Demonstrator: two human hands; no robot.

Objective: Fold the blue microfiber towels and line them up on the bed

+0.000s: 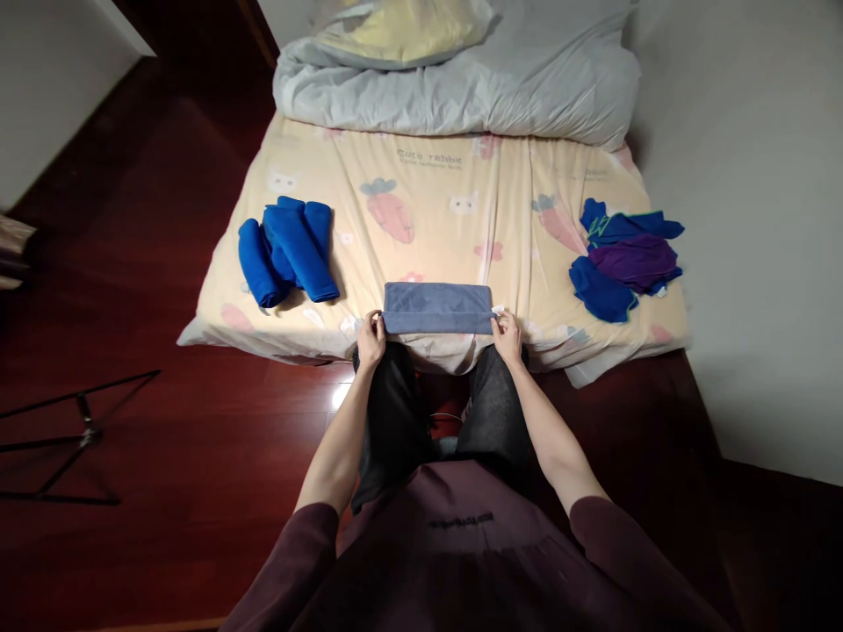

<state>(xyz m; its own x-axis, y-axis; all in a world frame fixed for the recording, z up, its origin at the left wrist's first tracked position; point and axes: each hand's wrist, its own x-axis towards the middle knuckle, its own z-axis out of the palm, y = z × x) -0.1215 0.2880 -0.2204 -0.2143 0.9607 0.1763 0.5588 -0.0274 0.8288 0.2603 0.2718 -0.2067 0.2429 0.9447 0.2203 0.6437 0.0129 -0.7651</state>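
Observation:
A grey-blue towel (437,298) lies on the near edge of the bed, folded into a wide flat strip. Its near edge is turned over in a band. My left hand (372,339) pinches the towel's near left corner. At the near right corner, my right hand (507,337) pinches the cloth, close to a small white tag (499,310). Several rolled bright-blue towels (299,246) are piled to the left, one resting across others. Over on the right is a loose heap of crumpled blue cloths (602,290) with a purple cloth (636,262) among them.
The bed has a cream sheet (441,233) printed with carrots and rabbits. A grey-white quilt (527,96) and a yellow pillow (408,31) lie at the far end. A black tripod leg stand (85,434) is on the dark red floor at left. A wall (757,219) borders the right.

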